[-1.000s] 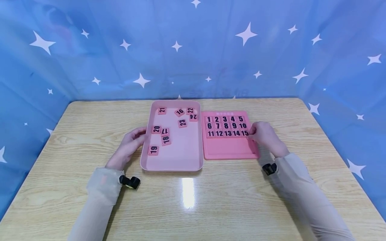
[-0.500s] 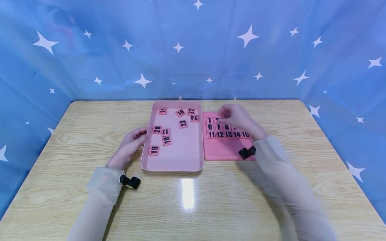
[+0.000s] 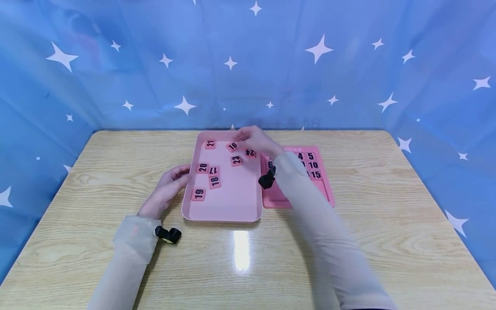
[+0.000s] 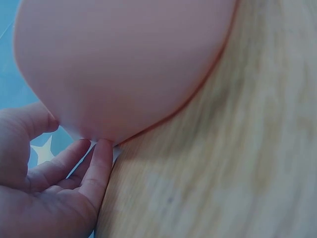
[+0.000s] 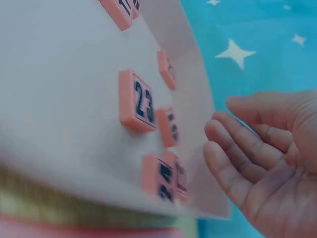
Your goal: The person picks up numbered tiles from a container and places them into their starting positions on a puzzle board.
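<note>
The pink tray (image 3: 222, 211) holds several loose number tiles. My left hand (image 3: 166, 189) rests at the tray's left side; in the left wrist view its fingertips (image 4: 103, 148) touch the outer wall. Over the tray's far right part is my right hand (image 3: 253, 140), fingers lightly bent and nothing between them. Tile 16 (image 3: 232, 147) lies just below its fingertips, and tile 24 (image 3: 250, 153) near the palm. Tile 23 (image 5: 138, 101) shows sharply in the right wrist view. The right hand hides tile 22 in the head view.
A pink number board (image 3: 325, 191) adjoins the tray on the right, partly covered by the right arm. Tiles 17 (image 3: 213, 171), 18 (image 3: 215, 182), 19 (image 3: 199, 194), 20 (image 3: 202, 168) and 21 (image 3: 210, 144) lie along the tray's left half. A blue star-print curtain (image 3: 248, 86) stands behind the table (image 3: 193, 267).
My right hand has moved left from the board's tile 15, across the board, to above the tray's far right part. The left hand stays at the tray's side.
</note>
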Tool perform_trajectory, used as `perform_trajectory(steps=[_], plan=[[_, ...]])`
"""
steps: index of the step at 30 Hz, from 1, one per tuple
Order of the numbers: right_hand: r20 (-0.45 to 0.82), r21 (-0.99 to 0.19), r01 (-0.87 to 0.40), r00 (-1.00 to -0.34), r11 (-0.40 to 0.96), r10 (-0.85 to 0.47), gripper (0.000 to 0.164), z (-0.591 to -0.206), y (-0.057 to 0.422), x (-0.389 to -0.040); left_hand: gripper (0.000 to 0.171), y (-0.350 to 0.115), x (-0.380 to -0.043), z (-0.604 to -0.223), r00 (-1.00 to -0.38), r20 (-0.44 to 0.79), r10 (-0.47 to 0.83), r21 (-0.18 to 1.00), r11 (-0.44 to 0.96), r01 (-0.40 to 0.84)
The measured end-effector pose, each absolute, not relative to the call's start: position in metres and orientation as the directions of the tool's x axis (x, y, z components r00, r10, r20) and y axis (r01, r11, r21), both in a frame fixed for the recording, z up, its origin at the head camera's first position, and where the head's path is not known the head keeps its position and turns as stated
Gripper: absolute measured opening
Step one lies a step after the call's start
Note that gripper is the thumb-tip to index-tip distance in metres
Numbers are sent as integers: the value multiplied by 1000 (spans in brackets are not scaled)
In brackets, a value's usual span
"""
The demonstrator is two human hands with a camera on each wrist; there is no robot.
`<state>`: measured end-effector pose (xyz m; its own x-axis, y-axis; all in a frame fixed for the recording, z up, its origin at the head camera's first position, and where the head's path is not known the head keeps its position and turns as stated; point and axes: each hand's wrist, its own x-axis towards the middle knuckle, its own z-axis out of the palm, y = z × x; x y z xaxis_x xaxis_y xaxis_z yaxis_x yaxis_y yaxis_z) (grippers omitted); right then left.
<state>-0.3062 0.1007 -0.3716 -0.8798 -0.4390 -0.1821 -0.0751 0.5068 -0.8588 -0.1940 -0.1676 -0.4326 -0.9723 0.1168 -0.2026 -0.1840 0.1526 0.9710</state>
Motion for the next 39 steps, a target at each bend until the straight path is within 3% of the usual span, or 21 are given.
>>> perform_trajectory(steps=[17,32,39], plan=[[-304,-814,113,-919,569,-252,47,-393,74,-319,47,-168,-193,-433,-971,-208,120,971,145,-190],[-219,-732,-13,-943,681,-253,40,-401,66,-317,46,-168,-194,-433,-972,-202,121,972,149,-184],[-198,-684,-100,-928,722,-316,42,-404,63,-317,47,-169,-195,-434,-972,-205,119,970,156,-185]])
